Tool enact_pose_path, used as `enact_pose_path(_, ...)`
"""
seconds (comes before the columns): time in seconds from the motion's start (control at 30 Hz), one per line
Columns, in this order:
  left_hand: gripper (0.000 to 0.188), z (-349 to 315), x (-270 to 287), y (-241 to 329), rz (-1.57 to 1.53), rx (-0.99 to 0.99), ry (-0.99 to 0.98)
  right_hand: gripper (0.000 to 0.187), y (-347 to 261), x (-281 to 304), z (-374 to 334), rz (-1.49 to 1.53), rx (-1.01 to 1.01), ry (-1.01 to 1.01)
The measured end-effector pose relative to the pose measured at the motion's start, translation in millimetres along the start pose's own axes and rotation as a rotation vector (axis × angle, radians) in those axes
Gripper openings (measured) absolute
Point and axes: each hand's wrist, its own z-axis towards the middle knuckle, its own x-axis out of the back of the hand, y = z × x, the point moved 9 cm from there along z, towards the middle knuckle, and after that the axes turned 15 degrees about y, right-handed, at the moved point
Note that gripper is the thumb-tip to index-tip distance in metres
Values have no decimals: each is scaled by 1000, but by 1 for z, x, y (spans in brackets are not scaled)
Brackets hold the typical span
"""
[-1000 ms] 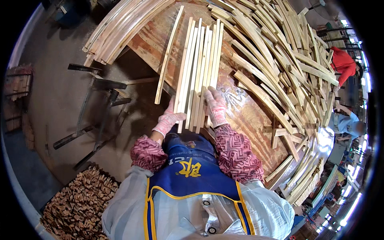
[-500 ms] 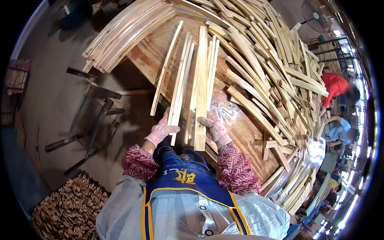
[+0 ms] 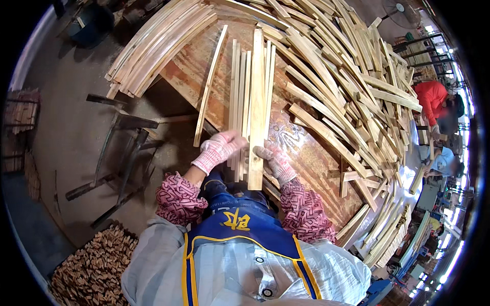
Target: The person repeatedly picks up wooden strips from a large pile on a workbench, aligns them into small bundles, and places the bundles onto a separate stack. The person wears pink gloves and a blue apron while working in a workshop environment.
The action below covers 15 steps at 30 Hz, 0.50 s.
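This is a woodworking workshop: long pale wooden strips (image 3: pixel 352 92) heap a scuffed brown flat table (image 3: pixel 319 171), short brown wood pieces (image 3: pixel 94 270) piled nearby.

Live at the worn reddish-brown wooden tabletop (image 3: pixel 316 171): curved pale wooden slats (image 3: pixel 159 48) line far left, jumbled yellowish wooden strips (image 3: pixel 317 69) crowd right!

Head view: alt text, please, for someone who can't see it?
A person's gloved right hand holds a wide wooden strip near its lower end; the blurred left hand is close to narrower strips. A wood heap lies to the right.
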Motion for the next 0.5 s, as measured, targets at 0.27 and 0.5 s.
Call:
enact_pose_path(0.27,49,-61,-56,-28,-572,306,-306,72,1,17,32,-616,327,180)
enact_pose_path(0.5,32,-53,-47,13,-167,26,-240,42,37,28,8,277,-77,150)
